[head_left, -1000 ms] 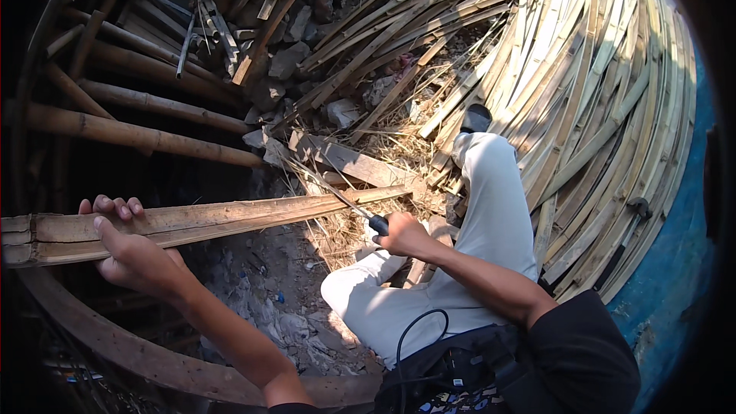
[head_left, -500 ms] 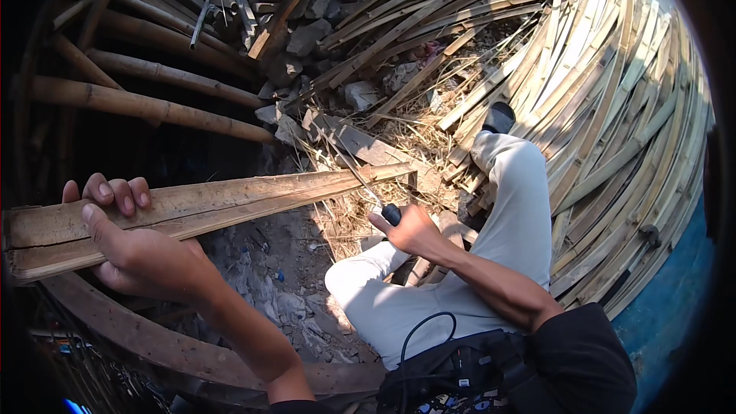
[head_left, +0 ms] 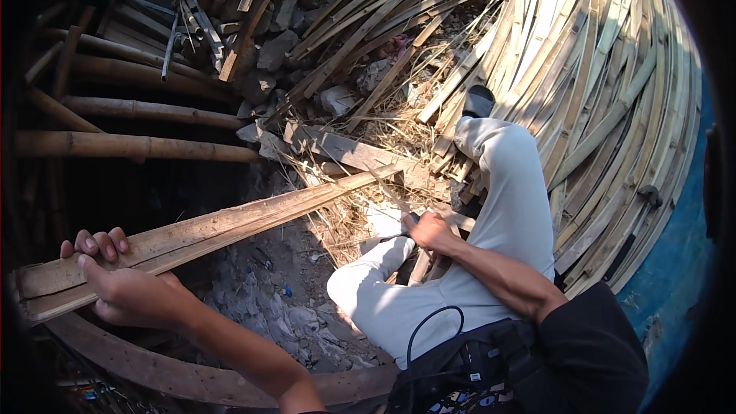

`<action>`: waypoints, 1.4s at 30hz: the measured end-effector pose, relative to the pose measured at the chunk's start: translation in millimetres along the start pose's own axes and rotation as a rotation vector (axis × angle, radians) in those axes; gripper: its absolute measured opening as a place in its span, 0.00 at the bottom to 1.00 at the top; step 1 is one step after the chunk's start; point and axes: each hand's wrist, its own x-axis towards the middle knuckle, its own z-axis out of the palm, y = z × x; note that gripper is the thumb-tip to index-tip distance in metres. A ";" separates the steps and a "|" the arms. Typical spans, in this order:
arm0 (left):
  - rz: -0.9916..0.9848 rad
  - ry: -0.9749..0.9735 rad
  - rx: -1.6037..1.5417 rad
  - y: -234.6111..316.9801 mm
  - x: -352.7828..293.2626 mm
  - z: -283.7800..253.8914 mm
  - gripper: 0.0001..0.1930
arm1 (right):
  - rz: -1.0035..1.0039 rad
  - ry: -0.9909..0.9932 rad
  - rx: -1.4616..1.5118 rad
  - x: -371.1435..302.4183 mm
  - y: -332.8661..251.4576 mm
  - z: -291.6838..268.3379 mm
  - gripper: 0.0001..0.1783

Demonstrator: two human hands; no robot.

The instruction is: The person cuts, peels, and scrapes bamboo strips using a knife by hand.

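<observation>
My left hand (head_left: 123, 272) is wrapped round the near end of a long split bamboo piece (head_left: 230, 222). A dark crack runs along the piece, and it slants away to the right. The far tip lies over a flat board (head_left: 345, 147) among shavings. Low and close to my right knee, my right hand (head_left: 433, 231) is closed on the dark handle of a knife (head_left: 413, 219). The blade is a faint blur near the far part of the bamboo, and I cannot tell whether it touches.
Split bamboo slats (head_left: 606, 84) form a large heap on the right, with a dark-headed tool (head_left: 650, 196) lying on it. Round bamboo poles (head_left: 138, 146) stick out at the left. Stones (head_left: 280, 50) and straw-like shavings (head_left: 406, 134) lie ahead. A curved rim (head_left: 176, 372) passes below my left arm.
The view has shifted slightly. My left hand and the near end of the bamboo sit lower. My right hand with the knife has drawn back to the right, toward my knee.
</observation>
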 end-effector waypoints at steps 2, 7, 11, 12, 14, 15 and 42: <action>0.010 0.006 0.054 4.5 0.2 2.3 0.10 | 0.433 -0.076 0.100 -13.7 -51.1 -16.3 0.30; -0.004 -0.032 0.063 -1.2 4.0 14.3 0.10 | -0.143 -0.020 -0.023 -8.0 -65.6 -20.3 0.32; -0.032 0.031 0.106 -10.7 11.2 3.7 0.09 | 0.120 -0.061 0.297 -24.8 -104.2 -29.1 0.32; -0.036 0.029 0.107 -14.0 13.6 1.6 0.09 | 0.079 -0.024 0.338 -35.1 -119.9 -31.7 0.35; -0.033 0.011 0.079 -19.9 17.4 -1.7 0.09 | 0.014 -0.017 0.428 -48.8 -146.3 -41.7 0.39; -0.032 0.009 0.087 -20.4 20.6 -6.1 0.09 | -0.018 -0.054 0.479 -51.3 -157.4 -44.2 0.40; -0.029 -0.118 -0.147 -28.7 32.2 -81.0 0.08 | 0.148 -0.167 0.301 8.1 -72.8 7.9 0.42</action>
